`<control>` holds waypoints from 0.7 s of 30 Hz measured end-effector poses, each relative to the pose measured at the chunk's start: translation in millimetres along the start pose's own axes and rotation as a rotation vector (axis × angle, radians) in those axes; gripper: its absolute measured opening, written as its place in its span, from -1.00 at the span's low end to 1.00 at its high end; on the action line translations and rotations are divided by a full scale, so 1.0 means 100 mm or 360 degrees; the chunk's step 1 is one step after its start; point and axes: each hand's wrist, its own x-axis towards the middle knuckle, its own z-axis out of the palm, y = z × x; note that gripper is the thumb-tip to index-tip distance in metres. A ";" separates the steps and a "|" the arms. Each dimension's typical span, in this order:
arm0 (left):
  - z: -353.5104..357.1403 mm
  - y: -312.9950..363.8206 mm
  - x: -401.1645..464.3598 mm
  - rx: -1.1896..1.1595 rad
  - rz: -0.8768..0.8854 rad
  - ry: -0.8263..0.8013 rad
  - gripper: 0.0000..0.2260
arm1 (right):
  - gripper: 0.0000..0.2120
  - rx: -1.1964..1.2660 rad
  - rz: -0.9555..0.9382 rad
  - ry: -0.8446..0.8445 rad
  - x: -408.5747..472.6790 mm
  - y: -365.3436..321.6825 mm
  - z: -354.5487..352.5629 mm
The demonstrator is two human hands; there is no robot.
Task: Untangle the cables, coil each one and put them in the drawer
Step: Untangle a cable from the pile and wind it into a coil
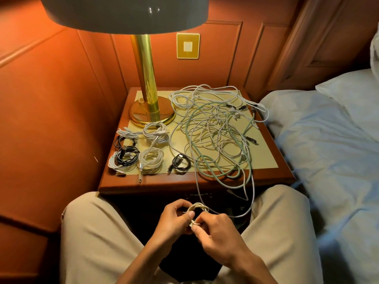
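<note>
Both hands are meeting low between the knees, in front of the nightstand (143,186). The left hand (174,218) is curling its fingers round a small white coil (198,209), thumb lying over the loops. The right hand (215,226) is pinching the same coil at its near side, fingers bent tight. From the coil one white strand is running up over the nightstand's front edge into the tangled heap (217,130), which is sprawling over the right half of the top and spilling past the front and right edges; white strands and one pale green cable (205,167) are showing in it.

On the left half six finished coils are lying in a cluster: four white bundles (151,156) and two black ones, with the nearest black coil (179,162) sitting apart, just beside the heap. The lamp (147,107) is standing at the back left corner. The drawer handle (198,195) is showing just under the top's front edge, above the hands. The bed (328,150) is lying close along the right side.
</note>
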 end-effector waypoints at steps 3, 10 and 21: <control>-0.01 0.04 -0.02 -0.0227 -0.0127 -0.0083 -0.93 | -0.93 0.0568 0.0031 0.0026 -0.03 -0.01 -0.05; -0.12 0.10 -0.02 -0.0458 -0.0240 -0.0216 -0.80 | -0.82 0.0983 0.0010 -0.0099 -0.10 0.00 -0.13; -0.24 0.15 -0.01 -0.0214 -0.0093 -0.0125 -0.92 | -0.86 0.0779 -0.0103 -0.0255 -0.06 0.03 -0.16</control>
